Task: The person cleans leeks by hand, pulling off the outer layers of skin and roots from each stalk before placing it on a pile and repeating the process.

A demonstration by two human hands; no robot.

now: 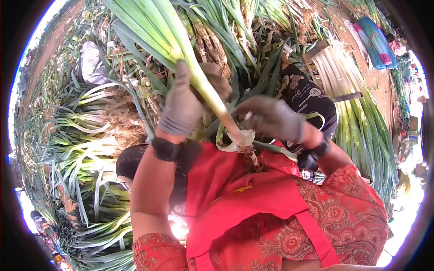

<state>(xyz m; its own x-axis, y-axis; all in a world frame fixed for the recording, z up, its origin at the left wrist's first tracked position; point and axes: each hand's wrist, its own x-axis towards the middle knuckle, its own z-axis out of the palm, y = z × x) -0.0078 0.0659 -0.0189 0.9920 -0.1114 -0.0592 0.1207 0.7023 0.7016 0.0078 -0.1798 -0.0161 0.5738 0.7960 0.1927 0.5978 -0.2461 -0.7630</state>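
Note:
A large leek point(205, 86) slants across the middle of the view, its green leaves at the top and its pale root end down over a red apron point(244, 198). My left hand point(183, 101), in a grey glove, is closed round the shaft with the thumb lying along it. Close to the right of the lower shaft is my gloved right hand point(273, 118), smeared by motion; whether its fingers hold anything cannot be made out. Loose peeled layers point(244, 137) hang about the root end. A strip of leaf point(278, 150) sticks out to the right below my right hand.
Leeks with dry roots point(124, 117) lie in piles on the left. At right, long trimmed leeks point(361, 122) rest in a wooden frame point(316, 50). A blue bundle point(375, 43) and a white bag point(92, 63) lie farther off. Leaf scraps cover the ground.

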